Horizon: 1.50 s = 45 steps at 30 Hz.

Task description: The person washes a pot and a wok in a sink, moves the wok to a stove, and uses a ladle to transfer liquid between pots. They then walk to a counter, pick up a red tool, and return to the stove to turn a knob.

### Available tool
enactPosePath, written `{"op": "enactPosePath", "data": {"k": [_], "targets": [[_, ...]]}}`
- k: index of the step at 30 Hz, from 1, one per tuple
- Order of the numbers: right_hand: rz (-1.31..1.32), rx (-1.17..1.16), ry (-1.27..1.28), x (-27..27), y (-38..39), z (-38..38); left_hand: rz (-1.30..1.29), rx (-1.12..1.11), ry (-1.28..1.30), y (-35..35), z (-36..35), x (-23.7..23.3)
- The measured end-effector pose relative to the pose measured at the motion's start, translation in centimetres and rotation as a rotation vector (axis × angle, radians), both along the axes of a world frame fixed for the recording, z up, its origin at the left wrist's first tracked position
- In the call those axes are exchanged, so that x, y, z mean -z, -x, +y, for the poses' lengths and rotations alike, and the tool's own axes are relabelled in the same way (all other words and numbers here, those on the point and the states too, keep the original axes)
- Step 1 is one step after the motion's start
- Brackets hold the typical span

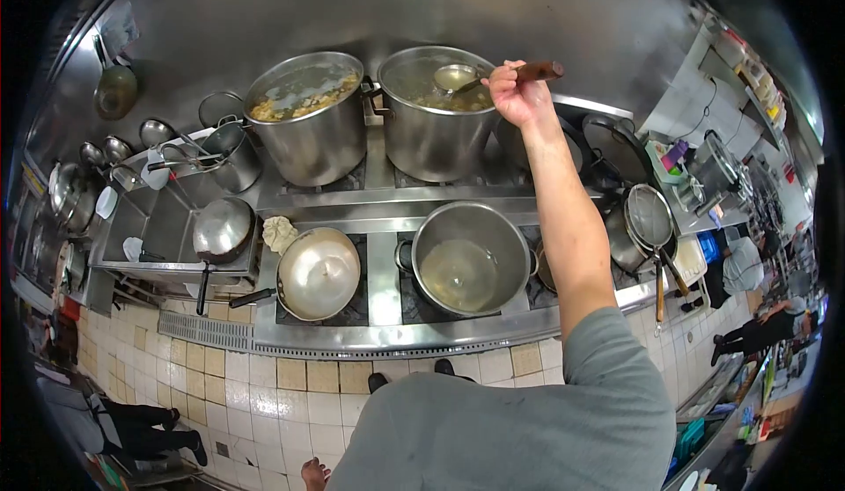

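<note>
My right hand [518, 93] is closed round the handle of a metal ladle [456, 77], whose bowl is in the tall right-hand stockpot [440, 139] at the back of the stove. Cloudy liquid fills that pot. Below and in front of it, a wide pot [471, 258] holds a shallow pale liquid. My left hand [314, 472] hangs low at the bottom edge, away from the stove, its fingers loosely curled and partly seen; nothing shows in it. A second stockpot [312, 143] with floating yellowish pieces stands to the left.
A wok [319, 274] and a crumpled cloth [280, 234] lie left of the wide pot. Further left is a sink with a pan [223, 229]. Strainers [650, 216] sit at the right. Other people stand at the lower left [132, 425] and far right [775, 326].
</note>
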State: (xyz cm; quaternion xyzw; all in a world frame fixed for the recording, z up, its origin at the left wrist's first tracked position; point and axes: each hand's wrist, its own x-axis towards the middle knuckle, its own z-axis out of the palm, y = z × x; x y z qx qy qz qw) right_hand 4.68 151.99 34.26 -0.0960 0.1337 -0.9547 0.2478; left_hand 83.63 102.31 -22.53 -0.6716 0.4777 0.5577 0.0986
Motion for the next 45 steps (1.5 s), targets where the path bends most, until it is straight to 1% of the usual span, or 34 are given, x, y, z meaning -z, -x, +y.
{"op": "enactPosePath", "data": {"k": [3,5,9,11,12,14,16,18,19,20,22,25,28,29,32,34,35,36,37,38,39,41,42,44,45], "targets": [[-0.036,-0.003,0.024,-0.6,-1.0,0.7,0.020,0.055,-0.028,0.7,-0.1,-0.8],[-0.031,-0.026,0.044,-0.8,-1.7,1.3,0.147,0.129,0.011,0.9,-0.3,-1.8],[-0.094,-0.025,0.060,-2.8,-5.5,1.5,0.092,0.106,0.004,1.8,0.0,-3.5],[-0.087,-0.021,0.082,-3.4,-7.5,1.9,0.217,0.125,0.003,1.8,-0.5,-3.2],[-0.075,-0.025,0.104,-3.6,-8.7,2.1,0.206,0.133,0.002,2.0,-0.7,-3.2],[-0.079,-0.010,0.099,-4.1,-11.7,2.3,0.117,0.226,-0.009,3.2,-1.3,-3.2],[-0.022,-0.092,0.192,-3.7,-14.8,2.7,0.049,0.280,-0.016,4.5,-1.8,-3.9],[-0.015,-0.094,0.176,-2.7,-18.1,3.6,0.010,0.360,-0.031,5.8,-1.9,-5.4],[-0.015,-0.140,0.205,-2.1,-20.0,3.9,-0.012,0.368,-0.034,5.6,-2.3,-5.7],[-0.012,-0.187,0.234,-1.3,-21.8,4.1,-0.022,0.403,-0.020,5.7,-2.7,-5.8],[-0.036,-0.162,0.215,0.3,-25.8,4.4,-0.026,0.470,0.008,6.4,-4.0,-4.6],[-0.182,-0.137,0.254,4.0,-31.3,4.9,-0.011,0.563,0.051,7.8,-5.2,-3.0],[-0.318,-0.107,0.203,9.0,-35.1,5.3,-0.014,0.538,0.022,9.4,-5.2,-4.0],[-0.379,-0.086,0.149,10.6,-36.2,5.3,-0.018,0.545,0.021,9.6,-5.5,-4.0],[-0.497,-0.047,-0.006,16.2,-38.6,5.7,0.014,0.665,0.063,10.8,-6.6,-3.3],[-0.482,0.004,-0.319,17.2,-39.8,5.5,0.037,0.739,0.091,11.7,-6.7,-3.7],[-0.402,0.004,-0.510,17.3,-40.4,5.8,0.035,0.741,0.092,12.2,-6.8,-3.8],[-0.315,-0.060,-0.604,17.2,-40.6,6.4,-0.003,0.619,0.033,13.6,-6.5,-4.6],[-0.305,-0.057,-0.768,15.8,-40.9,6.4,-0.041,0.495,-0.024,14.3,-6.5,-5.0],[-0.293,-0.054,-0.932,14.1,-41.2,6.4,-0.041,0.495,-0.022,14.8,-6.5,-5.4],[-0.292,-0.053,-0.930,13.5,-41.3,7.1,-0.051,0.499,-0.015,15.2,-6.5,-5.7],[0.113,-0.033,-1.413,12.5,-41.4,9.2,-0.056,0.501,-0.008,15.7,-6.3,-5.9],[0.120,-0.034,-1.413,11.1,-41.5,9.8,-0.052,0.492,0.001,15.9,-6.1,-5.9],[0.158,0.168,-1.375,7.0,-41.7,10.4,-0.041,0.471,0.011,15.8,-5.8,-5.9],[0.173,0.164,-1.374,4.9,-41.5,10.7,-0.032,0.461,0.019,15.6,-5.6,-6.0]]}}
